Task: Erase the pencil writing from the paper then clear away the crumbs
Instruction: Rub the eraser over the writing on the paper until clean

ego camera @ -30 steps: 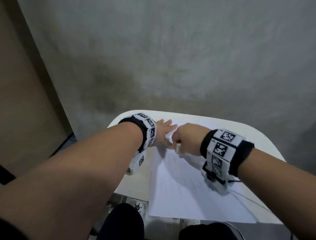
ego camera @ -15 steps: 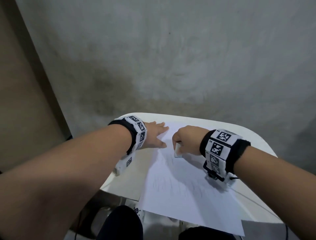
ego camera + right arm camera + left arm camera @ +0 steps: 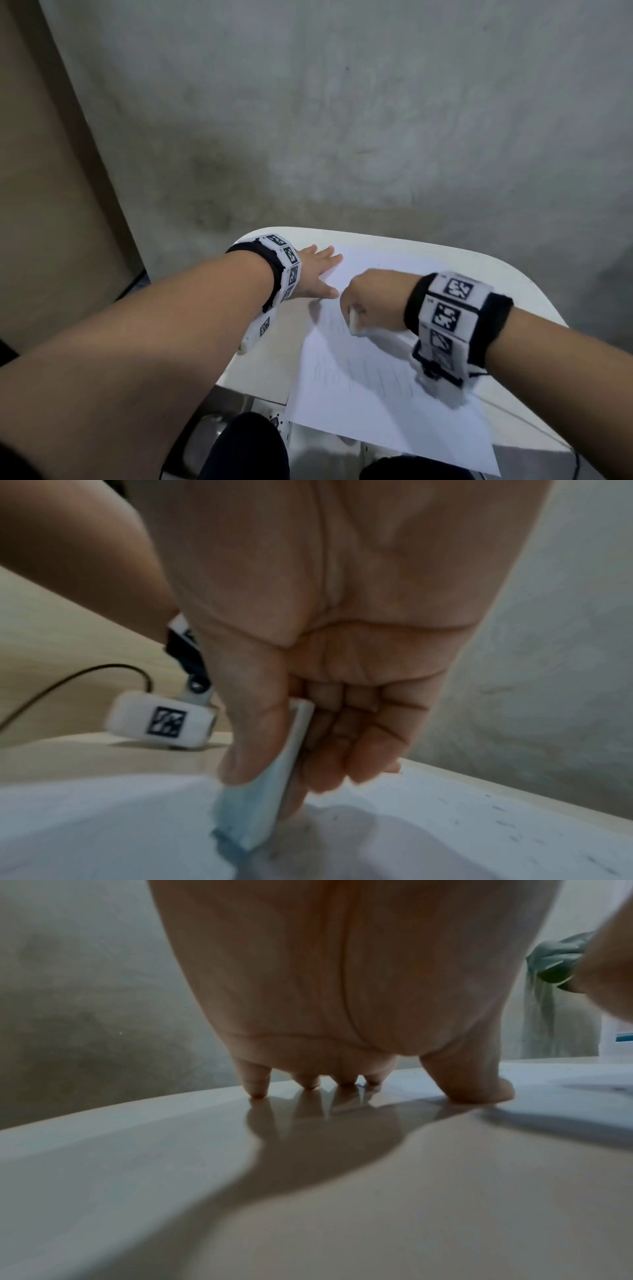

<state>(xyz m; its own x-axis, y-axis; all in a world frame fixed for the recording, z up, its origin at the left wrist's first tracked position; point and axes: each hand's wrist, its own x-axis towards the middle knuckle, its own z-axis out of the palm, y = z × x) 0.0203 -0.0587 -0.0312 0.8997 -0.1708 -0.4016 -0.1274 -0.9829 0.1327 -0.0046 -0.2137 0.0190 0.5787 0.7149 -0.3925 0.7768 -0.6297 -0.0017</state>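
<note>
A white sheet of paper (image 3: 373,394) with faint pencil writing lies on a small white table (image 3: 260,363). My right hand (image 3: 359,308) pinches a white eraser (image 3: 354,322) between thumb and fingers and presses its lower end on the paper's upper part. In the right wrist view the eraser (image 3: 270,791) stands nearly upright on the paper (image 3: 103,818), with dark crumbs (image 3: 507,823) scattered to its right. My left hand (image 3: 318,274) lies flat with straight fingers at the paper's upper left corner. In the left wrist view its fingertips (image 3: 257,1088) and thumb press down on the table.
A grey concrete wall (image 3: 342,120) rises just behind the table. A beige panel (image 3: 44,205) stands at the left. The paper's near edge hangs over the table's front edge, above my knees (image 3: 250,448). A thin cable (image 3: 513,407) runs along the table's right side.
My right hand has drawn the eraser down and toward me across the writing. The left hand has kept its place at the paper's corner. The head view has shifted a little.
</note>
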